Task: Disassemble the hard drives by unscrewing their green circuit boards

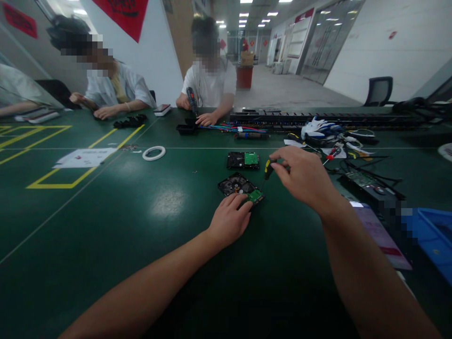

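A hard drive [231, 182] with a green circuit board lies turned at an angle on the green table. My left hand [231, 219] grips its near edge, the fingertips lying over the board side. In my right hand [300, 172] is a screwdriver [270, 168] with a black and yellow handle, pinched between thumb and fingers. Its thin shaft slants down to the drive's right corner; whether the tip sits in a screw is too small to tell. Just behind lies a second hard drive [243, 160], also with a green board, untouched by either hand.
Left of the drives are a white ring [154, 153] and paper sheets [84, 157]. Gloves [319, 128], a red screwdriver [332, 154], cables and a circuit-board device [370, 186] crowd the right, near a blue bin [432, 235]. Across the table a co-worker holds a power driver [191, 100].
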Demonstrator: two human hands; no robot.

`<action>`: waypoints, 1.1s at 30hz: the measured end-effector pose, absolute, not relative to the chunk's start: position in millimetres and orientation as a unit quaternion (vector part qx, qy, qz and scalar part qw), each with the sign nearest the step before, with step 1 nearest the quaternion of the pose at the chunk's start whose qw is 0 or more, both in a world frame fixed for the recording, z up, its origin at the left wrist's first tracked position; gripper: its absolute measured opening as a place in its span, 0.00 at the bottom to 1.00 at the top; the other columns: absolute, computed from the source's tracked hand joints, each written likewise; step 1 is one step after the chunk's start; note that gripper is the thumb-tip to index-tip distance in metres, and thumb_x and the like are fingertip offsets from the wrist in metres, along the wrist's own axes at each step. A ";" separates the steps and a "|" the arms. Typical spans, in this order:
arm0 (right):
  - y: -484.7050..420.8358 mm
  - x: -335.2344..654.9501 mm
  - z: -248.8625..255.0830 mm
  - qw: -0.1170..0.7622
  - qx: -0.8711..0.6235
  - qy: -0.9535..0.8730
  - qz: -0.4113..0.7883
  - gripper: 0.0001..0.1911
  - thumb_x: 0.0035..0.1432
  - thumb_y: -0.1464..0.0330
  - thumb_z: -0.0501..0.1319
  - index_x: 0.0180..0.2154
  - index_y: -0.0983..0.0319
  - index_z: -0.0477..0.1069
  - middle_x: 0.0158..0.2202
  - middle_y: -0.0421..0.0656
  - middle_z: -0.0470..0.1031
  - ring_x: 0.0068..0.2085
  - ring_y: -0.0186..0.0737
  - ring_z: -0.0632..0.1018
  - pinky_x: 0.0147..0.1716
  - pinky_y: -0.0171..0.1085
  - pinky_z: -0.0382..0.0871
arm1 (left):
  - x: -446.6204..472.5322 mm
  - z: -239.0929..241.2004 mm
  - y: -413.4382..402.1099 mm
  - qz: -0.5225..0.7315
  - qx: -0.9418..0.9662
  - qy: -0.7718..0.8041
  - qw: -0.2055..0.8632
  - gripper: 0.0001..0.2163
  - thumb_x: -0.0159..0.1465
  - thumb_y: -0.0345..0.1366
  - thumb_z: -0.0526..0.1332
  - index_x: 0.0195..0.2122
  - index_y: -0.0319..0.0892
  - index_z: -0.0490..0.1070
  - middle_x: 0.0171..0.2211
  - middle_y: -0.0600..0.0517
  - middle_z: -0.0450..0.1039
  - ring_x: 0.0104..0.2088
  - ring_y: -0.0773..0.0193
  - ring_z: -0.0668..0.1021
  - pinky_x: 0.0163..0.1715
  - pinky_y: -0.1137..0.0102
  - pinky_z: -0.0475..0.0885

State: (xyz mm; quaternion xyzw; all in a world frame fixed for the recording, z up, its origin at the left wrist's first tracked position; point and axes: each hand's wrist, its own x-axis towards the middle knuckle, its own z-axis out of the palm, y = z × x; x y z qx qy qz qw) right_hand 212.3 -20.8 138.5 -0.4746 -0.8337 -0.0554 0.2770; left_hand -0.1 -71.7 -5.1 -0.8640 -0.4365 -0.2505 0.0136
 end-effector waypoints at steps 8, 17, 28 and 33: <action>-22.0 210.0 140.0 0.283 -0.485 -0.825 -0.058 0.06 0.62 0.69 0.61 0.41 0.60 0.73 0.39 0.48 0.79 0.37 0.47 0.78 0.37 0.42 0.66 | 0.3 -3.3 -72.1 -0.244 -0.865 -0.438 0.009 0.15 0.68 0.35 0.58 0.55 0.44 0.70 0.57 0.44 0.69 0.58 0.49 0.70 0.58 0.53 0.70; -21.4 211.1 139.5 0.291 -0.482 -0.824 -0.058 0.06 0.61 0.71 0.61 0.41 0.61 0.74 0.40 0.47 0.80 0.37 0.46 0.79 0.38 0.42 0.67 | 0.2 -4.5 -71.9 -0.253 -0.863 -0.438 0.011 0.15 0.67 0.34 0.59 0.55 0.45 0.70 0.57 0.44 0.69 0.58 0.48 0.71 0.58 0.52 0.70; -20.9 211.7 138.5 0.277 -0.468 -0.837 -0.065 0.10 0.64 0.70 0.59 0.45 0.60 0.76 0.44 0.48 0.80 0.44 0.50 0.78 0.43 0.45 0.68 | -0.1 -5.0 -71.5 -0.262 -0.863 -0.432 0.008 0.15 0.66 0.34 0.60 0.55 0.44 0.70 0.57 0.43 0.70 0.58 0.49 0.71 0.57 0.52 0.70; -19.6 213.5 137.4 0.271 -0.470 -0.837 -0.067 0.12 0.64 0.73 0.57 0.47 0.61 0.75 0.46 0.49 0.79 0.46 0.51 0.78 0.45 0.46 0.68 | 0.0 -6.2 -71.4 -0.259 -0.862 -0.435 0.009 0.15 0.67 0.34 0.59 0.55 0.44 0.70 0.57 0.43 0.70 0.58 0.49 0.71 0.58 0.52 0.70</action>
